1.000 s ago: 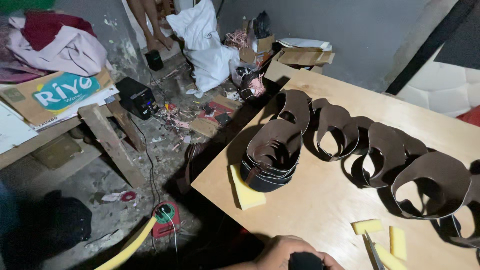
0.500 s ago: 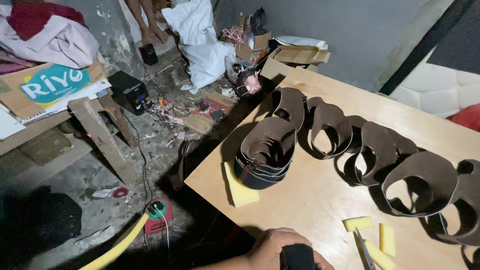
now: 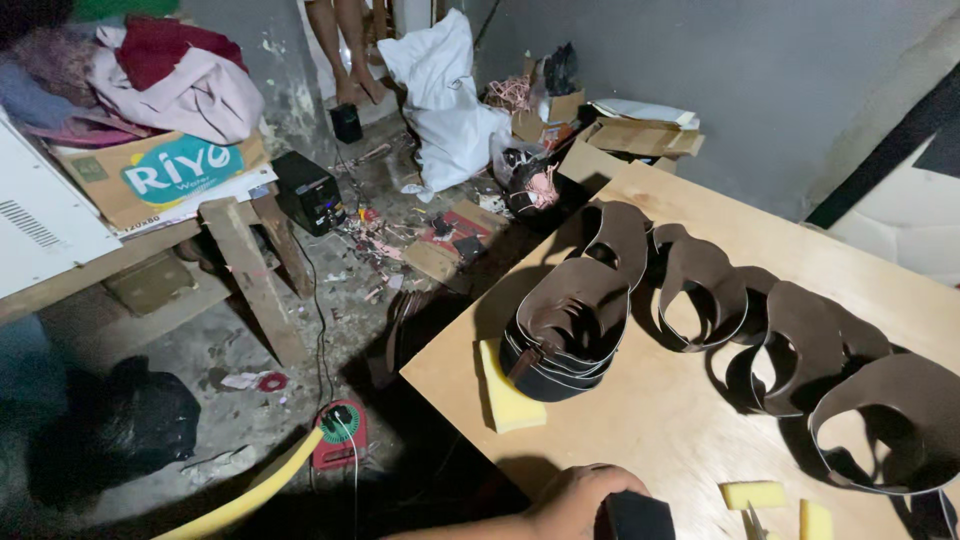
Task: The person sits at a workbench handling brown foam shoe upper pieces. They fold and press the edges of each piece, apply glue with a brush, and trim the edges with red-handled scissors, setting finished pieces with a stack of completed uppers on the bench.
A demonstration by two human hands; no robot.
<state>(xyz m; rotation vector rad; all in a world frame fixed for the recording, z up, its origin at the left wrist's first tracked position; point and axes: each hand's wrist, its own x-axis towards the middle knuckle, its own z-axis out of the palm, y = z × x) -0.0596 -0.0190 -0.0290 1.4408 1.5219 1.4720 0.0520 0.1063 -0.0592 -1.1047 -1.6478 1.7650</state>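
One hand (image 3: 575,500) showed at the near edge of the table (image 3: 690,420), clenched around a dark object (image 3: 638,517); which hand it was could not be told, and no second hand was in view. Compared with a second earlier, it had lifted further into view over the board. Brown leather strap loops (image 3: 700,290) ran from centre to right, with a stacked bundle (image 3: 560,335) beside a yellow foam block (image 3: 508,390). Bare board lay between hand and bundle; left of the table edge, cluttered floor (image 3: 300,330).
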